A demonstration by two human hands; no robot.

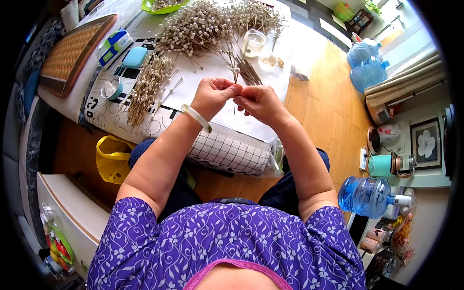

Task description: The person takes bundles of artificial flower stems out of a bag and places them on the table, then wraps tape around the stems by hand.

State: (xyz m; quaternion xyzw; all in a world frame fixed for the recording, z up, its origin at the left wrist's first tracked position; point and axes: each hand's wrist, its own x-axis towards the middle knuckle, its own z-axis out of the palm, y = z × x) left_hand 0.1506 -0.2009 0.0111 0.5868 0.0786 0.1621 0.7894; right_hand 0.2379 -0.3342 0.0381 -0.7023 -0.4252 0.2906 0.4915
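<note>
Over the table's front part, my left hand [216,98], with a pale bangle at the wrist, pinches a thin dried flower stem [236,72] topped by a whitish bud. My right hand [262,103] is closed with thumb and fingertips on the same stem, touching the left fingertips. The stem stands roughly upright, its lower end showing below the fingers. Just beyond lie a bundle of bare brown sticks [248,71] and a big heap of dried bud stems [195,30]. Another bunch of dried stems [147,89] lies left of my hands.
A clear jar [253,43] and a small clear cup [267,61] stand beyond my right hand. On the left are a light-blue box [135,57], a small round tub [111,87] and a tissue pack [115,47]. A yellow bag [112,159] hangs below the table.
</note>
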